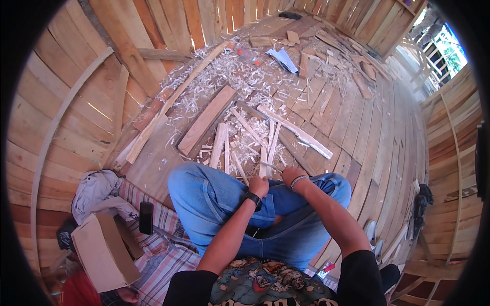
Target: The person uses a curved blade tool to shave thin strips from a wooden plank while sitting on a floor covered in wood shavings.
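Head view: left hand (259, 187) pinches the near end of a pale wood strip (263, 166) by the shavings (250, 148), probably steadying it; right hand (293, 176) is wrapped round a thin tool (274, 166) angled across, likely for control.

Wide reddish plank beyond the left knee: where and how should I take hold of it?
Probably best at mid-length, across its two long edges, coming from above and the left. The plank lies flat, long and straight, so a middle grip should balance it; pale strips lie beside its near right edge. The left hand is nearer, but holds a wood piece.
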A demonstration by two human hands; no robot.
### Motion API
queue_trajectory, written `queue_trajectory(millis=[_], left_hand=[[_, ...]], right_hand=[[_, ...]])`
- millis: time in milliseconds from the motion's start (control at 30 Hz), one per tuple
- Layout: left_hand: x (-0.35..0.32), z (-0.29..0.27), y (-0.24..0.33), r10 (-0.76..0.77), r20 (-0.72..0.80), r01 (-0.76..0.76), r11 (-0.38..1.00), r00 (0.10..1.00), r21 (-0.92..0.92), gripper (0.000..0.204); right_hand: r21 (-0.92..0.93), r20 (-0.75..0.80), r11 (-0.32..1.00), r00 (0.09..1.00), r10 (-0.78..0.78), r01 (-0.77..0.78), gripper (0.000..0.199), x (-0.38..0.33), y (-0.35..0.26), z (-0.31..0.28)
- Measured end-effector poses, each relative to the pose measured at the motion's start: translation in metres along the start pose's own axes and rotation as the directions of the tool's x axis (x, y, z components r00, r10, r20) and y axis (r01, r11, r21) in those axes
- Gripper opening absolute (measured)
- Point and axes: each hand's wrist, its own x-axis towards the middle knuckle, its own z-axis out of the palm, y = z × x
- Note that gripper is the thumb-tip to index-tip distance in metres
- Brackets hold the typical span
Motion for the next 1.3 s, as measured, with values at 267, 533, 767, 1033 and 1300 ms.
queue_trajectory(millis=[267,533,767,1033,1300], left_hand=[[0.017,0.016,-0.021,0.09,-0.075,-0.078,0.986,0.993,0.15,0.041],[0.018,0.015,-0.022,0.058,-0.02,-0.056,0.996,0.998,0.074,0.04],[-0.004,-0.005,0.007,-0.006,0.066,0.005,1.0,0.998,0.015,0.042],[0.002,0.003,-0.007,0.038,0.013,-0.039,0.999,0.999,0.021,0.042],[0.003,0.001,-0.001,-0.015,0.005,0.015,1.0,1.0,0.013,0.042]], right_hand=[[0.06,-0.183,0.962,0.944,0.273,-0.267,0.023,-0.005,-0.023,0.023],[0.04,-0.14,0.987,0.977,0.162,-0.158,0.023,0.001,-0.018,0.02],[0.022,-0.059,0.997,0.996,0.07,-0.069,0.035,-0.01,-0.012,-0.001],[0.053,-0.27,0.972,0.933,0.237,-0.231,0.019,-0.007,-0.031,0.027],[0.056,-0.201,0.995,0.975,0.095,-0.086,0.024,0.002,-0.022,0.018]])
